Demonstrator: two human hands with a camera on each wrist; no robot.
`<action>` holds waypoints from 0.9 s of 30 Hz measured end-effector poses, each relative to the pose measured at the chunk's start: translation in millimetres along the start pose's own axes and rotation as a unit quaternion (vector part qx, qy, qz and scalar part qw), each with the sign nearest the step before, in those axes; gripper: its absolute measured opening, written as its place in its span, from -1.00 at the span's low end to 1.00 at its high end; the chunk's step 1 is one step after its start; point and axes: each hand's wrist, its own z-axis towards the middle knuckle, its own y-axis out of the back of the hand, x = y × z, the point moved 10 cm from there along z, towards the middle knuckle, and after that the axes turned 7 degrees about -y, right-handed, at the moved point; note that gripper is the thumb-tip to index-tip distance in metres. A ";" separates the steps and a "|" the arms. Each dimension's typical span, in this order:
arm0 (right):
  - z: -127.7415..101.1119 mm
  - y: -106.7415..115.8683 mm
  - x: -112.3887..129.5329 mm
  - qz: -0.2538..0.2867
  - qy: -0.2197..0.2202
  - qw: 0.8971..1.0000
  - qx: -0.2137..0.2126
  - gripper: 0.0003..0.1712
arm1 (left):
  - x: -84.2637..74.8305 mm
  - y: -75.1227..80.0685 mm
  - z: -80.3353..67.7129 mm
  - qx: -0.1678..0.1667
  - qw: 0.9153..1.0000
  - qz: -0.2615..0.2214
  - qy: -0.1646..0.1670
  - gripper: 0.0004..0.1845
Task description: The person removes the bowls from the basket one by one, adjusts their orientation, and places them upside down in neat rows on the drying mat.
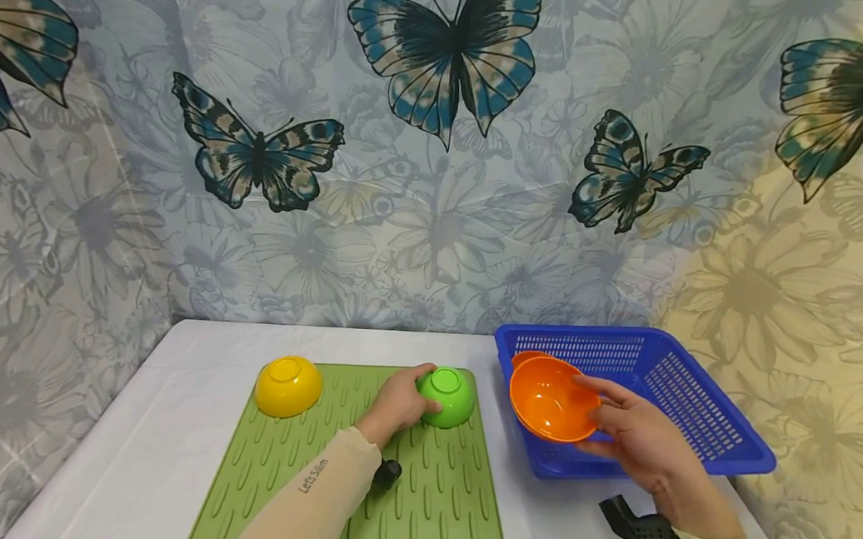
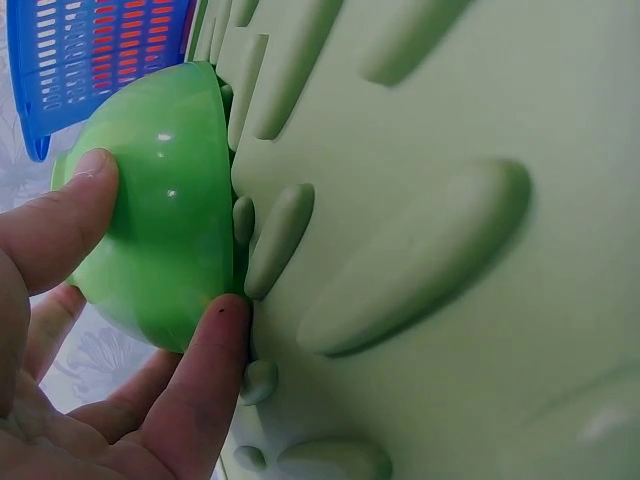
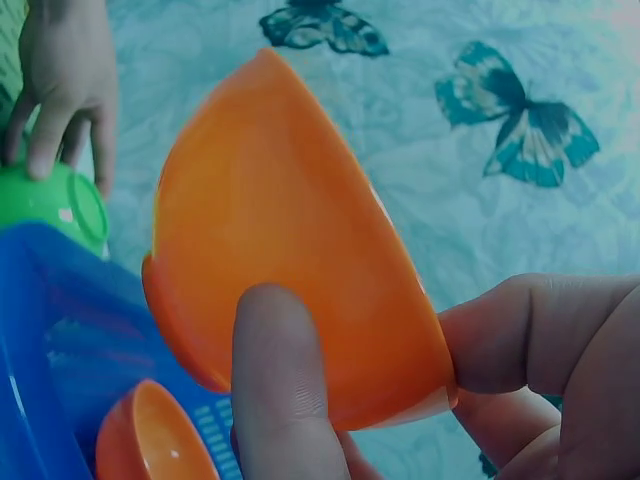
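A green bowl [image 1: 450, 403] lies upside down on a ridged green mat [image 1: 430, 503], near its far right corner. My left hand [image 1: 398, 401] grips it from the left, thumb and fingers spread over its wall; the left wrist view shows the bowl's rim [image 2: 228, 180] against the mat. Over the left part of a blue basket [image 1: 694, 388], my right hand [image 1: 648, 443] pinches an orange bowl [image 1: 552, 401] by its rim, tilted with the inside facing me. In the right wrist view the thumb lies on the bowl. A second orange bowl [image 3: 150, 440] sits in the basket.
An upside-down yellow bowl [image 1: 288, 386] stands at the mat's far left corner. White cloth [image 1: 143, 416] covers the table. Behind it hangs a butterfly-patterned fabric backdrop [image 1: 433, 245]. The basket stands to the right of the mat.
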 end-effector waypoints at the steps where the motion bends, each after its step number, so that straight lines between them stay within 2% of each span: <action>1: -0.6 -2.2 0.0 -0.006 0.003 1.000 -0.003 -0.42 | 0.1 -0.1 0.0 0.000 1.000 0.001 0.000 -0.21; 14: -9.1 -37.4 -1.9 -0.001 0.023 1.000 0.007 -0.45 | 0.5 -0.1 0.0 0.000 1.000 0.005 -0.001 -0.21; 20: -7.3 -51.4 -7.3 0.018 0.030 0.999 0.012 -0.48 | -2.5 -1.8 -0.5 0.001 1.000 0.011 -0.002 -0.21; 24: -7.1 -60.5 -9.4 0.030 0.042 0.998 0.031 -0.50 | -9.5 -4.4 -4.1 0.001 0.999 0.037 -0.017 -0.23; 27: -7.5 -65.6 -10.4 0.039 0.045 0.998 0.038 -0.50 | -18.4 -3.4 -11.1 -0.010 0.996 0.087 -0.031 -0.23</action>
